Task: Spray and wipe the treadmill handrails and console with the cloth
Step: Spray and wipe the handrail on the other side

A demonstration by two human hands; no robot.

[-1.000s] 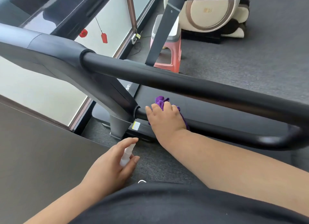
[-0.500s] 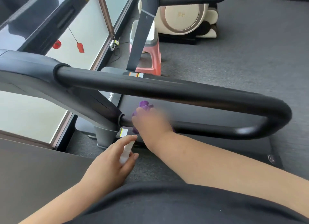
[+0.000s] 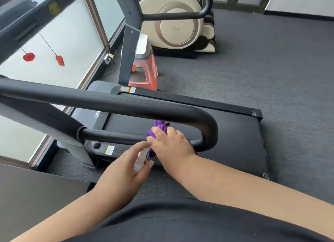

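Head view: crumpled purple cloth (image 3: 159, 127) lies under the right hand (image 3: 172, 146), whose curled fingers grip it around the lower bar of the black looped treadmill handrail (image 3: 112, 136). Just beside that bar, the left hand (image 3: 124, 171) clasps a small white spray bottle (image 3: 141, 158).

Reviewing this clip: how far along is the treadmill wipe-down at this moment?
Done: nothing verifiable; no surface visibly looks wiped. In hand: the right hand presses the purple cloth on the black lower handrail bar near its bend, while the left hand holds the small white spray bottle. Left: the console, out of view.
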